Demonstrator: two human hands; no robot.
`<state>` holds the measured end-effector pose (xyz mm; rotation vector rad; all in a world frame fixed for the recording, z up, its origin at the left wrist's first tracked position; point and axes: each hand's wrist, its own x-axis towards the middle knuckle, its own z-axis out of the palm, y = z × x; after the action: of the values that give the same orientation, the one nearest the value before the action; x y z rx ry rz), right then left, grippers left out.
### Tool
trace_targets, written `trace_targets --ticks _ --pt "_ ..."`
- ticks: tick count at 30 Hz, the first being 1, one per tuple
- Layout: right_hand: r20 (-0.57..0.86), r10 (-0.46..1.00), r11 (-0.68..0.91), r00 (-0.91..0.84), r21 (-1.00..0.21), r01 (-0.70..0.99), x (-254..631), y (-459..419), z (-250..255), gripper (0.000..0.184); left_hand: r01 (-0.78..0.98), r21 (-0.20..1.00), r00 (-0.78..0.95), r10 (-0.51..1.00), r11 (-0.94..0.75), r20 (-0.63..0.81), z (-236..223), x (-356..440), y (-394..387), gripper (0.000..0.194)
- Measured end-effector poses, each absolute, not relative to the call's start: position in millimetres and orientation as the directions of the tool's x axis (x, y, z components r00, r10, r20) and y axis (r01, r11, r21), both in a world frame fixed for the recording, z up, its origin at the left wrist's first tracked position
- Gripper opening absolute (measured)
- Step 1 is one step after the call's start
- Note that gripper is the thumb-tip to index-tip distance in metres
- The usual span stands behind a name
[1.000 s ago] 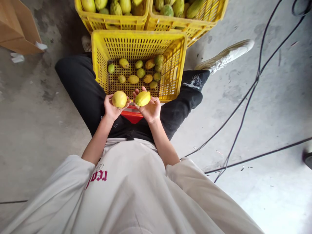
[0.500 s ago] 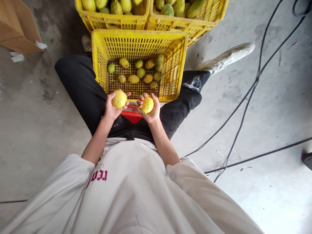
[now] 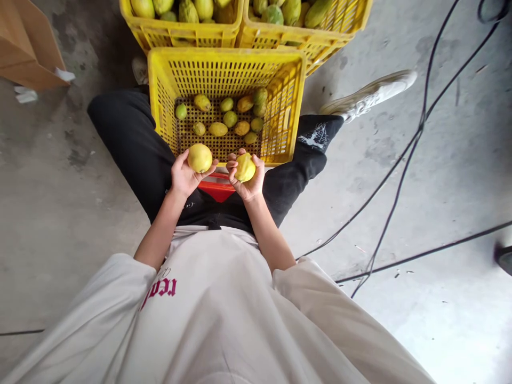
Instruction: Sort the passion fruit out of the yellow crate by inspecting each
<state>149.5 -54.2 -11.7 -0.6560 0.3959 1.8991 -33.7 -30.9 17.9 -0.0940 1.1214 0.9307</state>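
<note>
Cradling a smooth, round, pale-yellow fruit (image 3: 200, 158) in the left hand (image 3: 184, 176), left of the frame's center, and gripping a lumpy, bright-yellow fruit (image 3: 245, 167) in curled fingers of the right hand (image 3: 253, 186), just above center.

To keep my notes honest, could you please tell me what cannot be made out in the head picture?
Head view:
Left hand: palm partly hidden by left fruit.
Right hand: palm partly hidden by right fruit.
Rear left crate: far side cut off by top edge.
Dark object: cut off by right edge, blurred.
</note>
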Motion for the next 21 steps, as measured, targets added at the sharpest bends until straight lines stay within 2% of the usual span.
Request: trace_targets --ticks 6,11,14,17,21 --pt "-0.617 0.724 -0.443 -0.309 -0.071 -0.894 148.1 -51.7 -10.6 0.011 -0.666 0.413 0.052 0.592 0.621 -0.805 17.4 -34.6 -31.2 0.034" --pt "-0.600 0.746 -0.404 -0.290 -0.061 -0.913 145.1 -51.4 -4.6 0.026 -0.675 0.402 0.095 0.613 0.619 -0.785 15.9 -36.7 -31.0 0.032" --pt "-0.615 0.743 -0.385 -0.266 -0.066 -0.921 145.1 -51.9 -1.0 0.033 -0.659 0.396 0.122 0.610 0.639 -0.783 16.8 -37.9 -30.3 0.037" --pt "-0.640 0.726 -0.399 -0.251 -0.095 -0.912 144.5 -52.3 0.5 0.033 -0.658 0.380 0.151 0.608 0.650 -0.779 18.8 -37.9 -29.3 0.045" --pt "-0.623 0.726 -0.440 -0.290 -0.097 -0.893 145.2 -54.1 -1.9 0.033 -0.673 0.384 0.138 0.618 0.631 -0.774 19.7 -34.8 -27.5 0.046"
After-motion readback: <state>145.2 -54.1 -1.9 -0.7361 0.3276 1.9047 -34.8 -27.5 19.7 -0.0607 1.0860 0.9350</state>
